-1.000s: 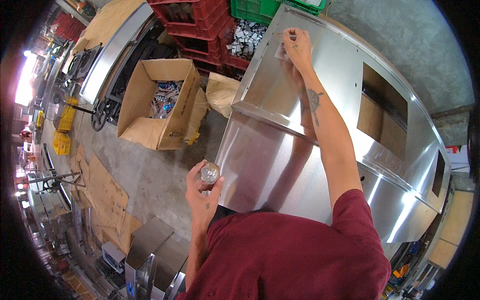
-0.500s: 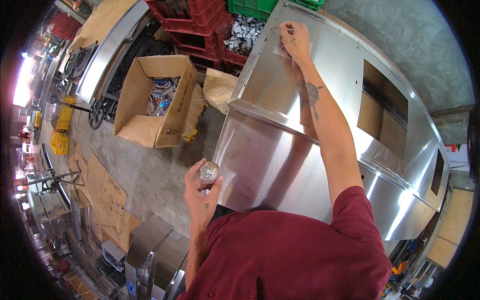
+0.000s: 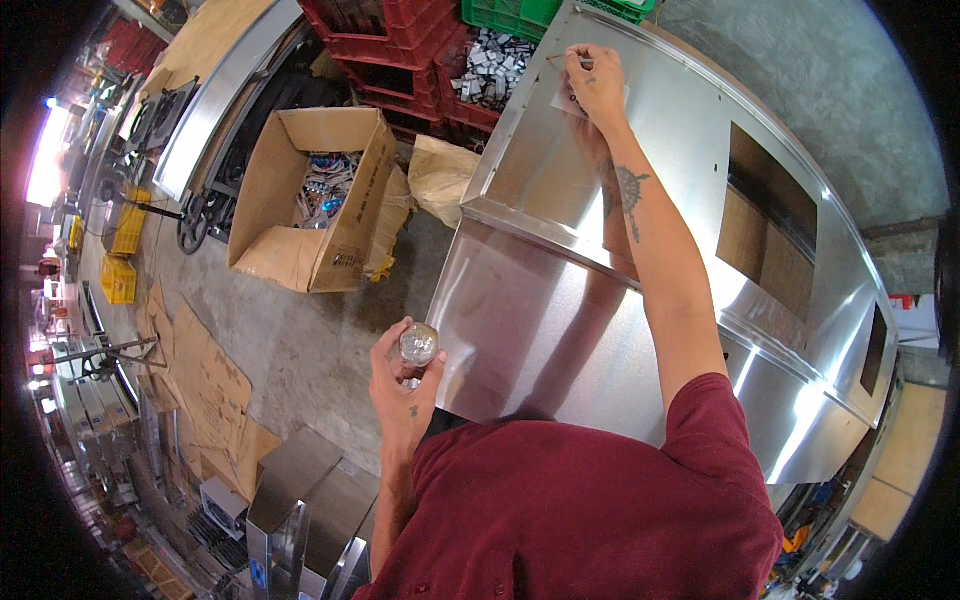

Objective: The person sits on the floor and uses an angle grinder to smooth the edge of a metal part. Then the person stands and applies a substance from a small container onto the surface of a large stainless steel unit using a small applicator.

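Note:
My left hand (image 3: 402,385) is wrapped round a small clear jar (image 3: 419,343), held out past the left edge of the metalwork. At the far end of a large sheet-steel housing (image 3: 545,285), my right arm is stretched out. There my right hand (image 3: 597,85) pinches a thin brownish stick (image 3: 556,57), its tip poking out to the left of the fingers. Below those fingers, a pale translucent sheet (image 3: 566,101) with dark marks lies flat on the steel; my hand hides part of it. What the jar contains is hard to make out.
A rectangular opening (image 3: 768,220) is cut in the housing on the right. Beyond its left edge, an open cardboard box (image 3: 345,225) of small parts stands on the floor. Red crates (image 3: 405,40) with metal pieces and a green crate (image 3: 510,15) are stacked at the back.
The right hand has shifted very slightly to the right over the sheet. The left hand keeps its hold on the jar, almost unmoved.

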`<state>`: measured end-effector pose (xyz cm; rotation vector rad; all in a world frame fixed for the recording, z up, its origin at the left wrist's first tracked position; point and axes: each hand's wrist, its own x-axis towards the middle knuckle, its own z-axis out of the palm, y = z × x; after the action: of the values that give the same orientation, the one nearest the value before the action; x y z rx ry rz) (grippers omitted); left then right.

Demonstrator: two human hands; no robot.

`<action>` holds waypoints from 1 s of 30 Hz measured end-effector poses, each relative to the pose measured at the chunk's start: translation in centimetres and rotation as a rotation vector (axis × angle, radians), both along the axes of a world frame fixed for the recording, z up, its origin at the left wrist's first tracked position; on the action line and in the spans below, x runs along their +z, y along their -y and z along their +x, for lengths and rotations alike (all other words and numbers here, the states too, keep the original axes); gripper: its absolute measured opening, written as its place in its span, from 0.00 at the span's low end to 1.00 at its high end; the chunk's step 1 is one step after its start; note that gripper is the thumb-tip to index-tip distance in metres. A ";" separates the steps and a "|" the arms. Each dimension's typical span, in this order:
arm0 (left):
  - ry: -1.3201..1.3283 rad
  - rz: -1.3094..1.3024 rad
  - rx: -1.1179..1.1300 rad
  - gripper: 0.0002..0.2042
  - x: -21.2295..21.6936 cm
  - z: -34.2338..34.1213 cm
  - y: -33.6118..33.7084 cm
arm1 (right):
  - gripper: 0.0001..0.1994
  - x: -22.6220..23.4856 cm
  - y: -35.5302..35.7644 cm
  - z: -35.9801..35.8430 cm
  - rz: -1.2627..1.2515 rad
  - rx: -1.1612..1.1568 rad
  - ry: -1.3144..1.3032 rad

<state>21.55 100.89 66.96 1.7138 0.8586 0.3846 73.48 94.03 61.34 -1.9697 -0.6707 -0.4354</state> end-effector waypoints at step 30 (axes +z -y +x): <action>0.005 -0.015 0.004 0.30 0.2 -0.4 0.5 | 0.12 0.0 0.1 -1.1 0.051 0.012 0.002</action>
<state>21.13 100.38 67.13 1.6965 0.8597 0.3845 72.33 93.92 61.36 -1.9169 -0.6660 -0.4437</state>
